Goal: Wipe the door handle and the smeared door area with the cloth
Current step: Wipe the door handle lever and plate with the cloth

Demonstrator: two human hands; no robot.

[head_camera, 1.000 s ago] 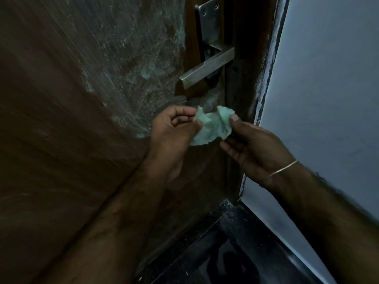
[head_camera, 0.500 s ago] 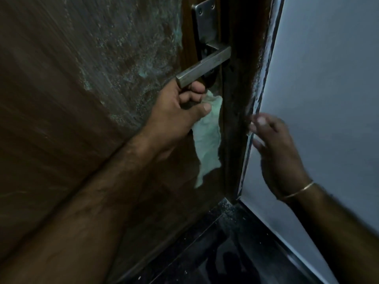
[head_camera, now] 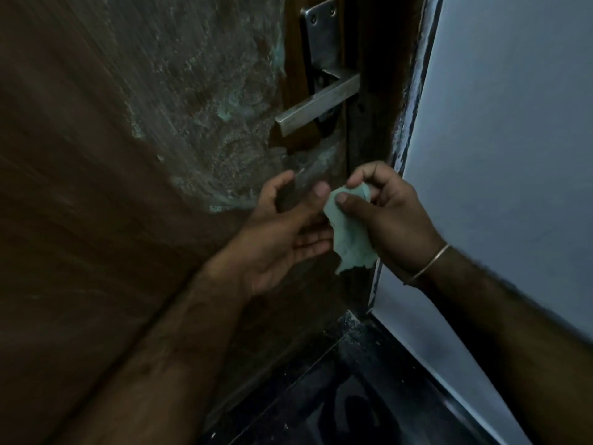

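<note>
Right hand (head_camera: 391,220) pinching the cloth (head_camera: 349,239) just below the handle (head_camera: 317,104), left hand (head_camera: 282,232) loose and empty beside it, so I'd bunch it into a firm pad before rubbing the smear (head_camera: 208,101).

Brushed metal handle (head_camera: 317,104); matt wood door (head_camera: 80,187); crumpled, seemingly soft cloth (head_camera: 349,239).
</note>
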